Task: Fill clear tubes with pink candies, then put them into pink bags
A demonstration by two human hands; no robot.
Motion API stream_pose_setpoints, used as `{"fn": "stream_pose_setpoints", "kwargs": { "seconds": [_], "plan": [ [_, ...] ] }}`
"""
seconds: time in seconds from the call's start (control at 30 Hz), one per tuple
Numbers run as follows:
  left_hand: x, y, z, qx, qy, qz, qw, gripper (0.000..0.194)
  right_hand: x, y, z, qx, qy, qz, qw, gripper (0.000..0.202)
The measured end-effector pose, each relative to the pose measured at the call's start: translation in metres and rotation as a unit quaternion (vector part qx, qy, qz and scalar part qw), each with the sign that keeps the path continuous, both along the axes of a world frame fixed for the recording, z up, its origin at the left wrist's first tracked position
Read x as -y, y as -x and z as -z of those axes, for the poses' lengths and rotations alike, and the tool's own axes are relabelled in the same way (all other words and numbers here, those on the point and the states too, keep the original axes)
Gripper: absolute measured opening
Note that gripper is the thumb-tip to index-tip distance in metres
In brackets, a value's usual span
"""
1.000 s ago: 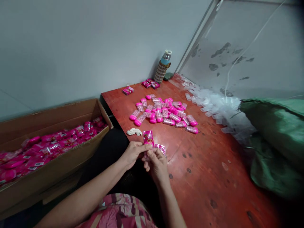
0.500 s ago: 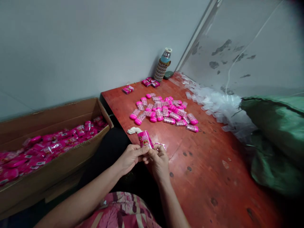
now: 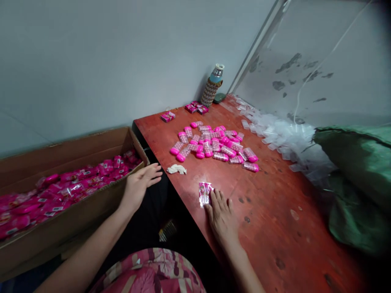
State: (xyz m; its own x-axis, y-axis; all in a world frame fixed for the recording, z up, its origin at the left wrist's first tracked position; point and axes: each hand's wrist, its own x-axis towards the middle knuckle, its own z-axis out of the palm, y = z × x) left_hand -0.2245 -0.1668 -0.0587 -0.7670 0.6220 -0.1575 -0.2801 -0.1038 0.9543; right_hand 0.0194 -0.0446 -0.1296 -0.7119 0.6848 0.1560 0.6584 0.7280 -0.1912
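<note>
My left hand (image 3: 141, 185) hovers over the near side of the cardboard box, its fingers stretched out and nothing in them. On the red tabletop lies a shiny pink printed wrapper (image 3: 204, 194), close to the table's edge. My right hand (image 3: 222, 213) rests flat beside it, fingertips touching its right side. Farther back is a loose heap of small clear containers with pink ends (image 3: 215, 144), filled with round pink pieces. A crumpled white cloth or tissue (image 3: 176, 169) sits at the table's left edge.
The cardboard box (image 3: 104, 193) at the left holds many pink wrapped packs (image 3: 76, 185). Stacks of pink wrappers (image 3: 168, 116) and a bottle in a knitted cover (image 3: 210, 88) stand along the wall. Clear plastic pieces (image 3: 275, 134) and a green sack (image 3: 357, 179) lie at the right.
The pink wrapped pack that both hands held is gone from them. My left hand has moved left toward the box and opened; my right hand has come down onto the table by the wrapper.
</note>
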Motion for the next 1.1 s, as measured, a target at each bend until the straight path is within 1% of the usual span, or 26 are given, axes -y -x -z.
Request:
{"fn": "stream_pose_setpoints", "kwargs": {
  "seconds": [0.07, 0.1, 0.17, 0.23, 0.3, 0.37, 0.43, 0.47, 0.53, 0.6, 0.63, 0.7, 0.77, 0.83, 0.9, 0.97, 1.03, 1.1],
  "plan": [
    [-0.02, -0.008, 0.003, -0.134, 0.038, 0.031, 0.99, 0.025, -0.008, 0.018, 0.0, 0.006, -0.009, -0.002, 1.0, 0.045],
    [-0.029, -0.01, 0.005, -0.206, 0.054, 0.044, 0.976, 0.023, -0.012, 0.026, -0.001, 0.006, -0.011, -0.004, 1.0, 0.045],
    [-0.045, -0.011, 0.012, -0.346, 0.092, 0.07, 0.931, 0.023, -0.019, 0.037, -0.004, 0.001, -0.012, -0.008, 1.0, 0.045],
    [-0.057, -0.011, 0.022, -0.462, 0.145, 0.086, 0.871, 0.026, -0.023, 0.041, -0.006, -0.008, -0.014, -0.013, 1.0, 0.045],
    [-0.065, -0.009, 0.032, -0.547, 0.199, 0.099, 0.807, 0.025, -0.024, 0.04, -0.006, -0.018, -0.014, -0.016, 1.0, 0.045],
    [-0.07, -0.007, 0.039, -0.605, 0.232, 0.11, 0.753, 0.021, -0.023, 0.036, -0.005, -0.032, -0.006, -0.021, 0.999, 0.044],
    [-0.071, -0.006, 0.042, -0.644, 0.249, 0.112, 0.714, 0.021, -0.022, 0.032, -0.005, -0.054, 0.013, -0.032, 0.998, 0.044],
    [-0.071, -0.006, 0.042, -0.658, 0.254, 0.105, 0.702, 0.021, -0.022, 0.03, -0.006, -0.07, 0.027, -0.038, 0.996, 0.044],
    [-0.07, -0.009, 0.039, -0.673, 0.25, 0.083, 0.691, 0.02, -0.022, 0.026, -0.009, -0.11, 0.064, -0.044, 0.991, 0.044],
    [-0.07, -0.017, 0.036, -0.677, 0.227, 0.074, 0.697, 0.021, -0.023, 0.023, -0.011, -0.159, 0.109, -0.028, 0.981, 0.043],
    [-0.071, -0.024, 0.034, -0.675, 0.208, 0.081, 0.703, 0.023, -0.024, 0.022, -0.012, -0.185, 0.133, -0.012, 0.974, 0.042],
    [-0.076, -0.039, 0.035, -0.669, 0.174, 0.116, 0.713, 0.032, -0.025, 0.019, -0.014, -0.23, 0.181, 0.02, 0.956, 0.039],
    [-0.084, -0.054, 0.041, -0.668, 0.165, 0.15, 0.71, 0.036, -0.025, 0.018, -0.016, -0.26, 0.219, 0.041, 0.94, 0.037],
    [-0.093, -0.064, 0.05, -0.673, 0.173, 0.164, 0.701, 0.035, -0.025, 0.016, -0.018, -0.275, 0.246, 0.053, 0.928, 0.036],
    [-0.098, -0.068, 0.058, -0.673, 0.177, 0.161, 0.699, 0.029, -0.025, 0.015, -0.02, -0.282, 0.264, 0.062, 0.92, 0.035],
    [-0.099, -0.068, 0.062, -0.669, 0.167, 0.153, 0.708, 0.024, -0.026, 0.015, -0.022, -0.293, 0.275, 0.071, 0.913, 0.035],
    [-0.097, -0.066, 0.062, -0.664, 0.143, 0.144, 0.72, 0.022, -0.028, 0.018, -0.025, -0.31, 0.283, 0.084, 0.904, 0.036],
    [-0.093, -0.066, 0.058, -0.656, 0.107, 0.134, 0.735, 0.022, -0.031, 0.024, -0.029, -0.343, 0.3, 0.099, 0.885, 0.036]
  ]
}}
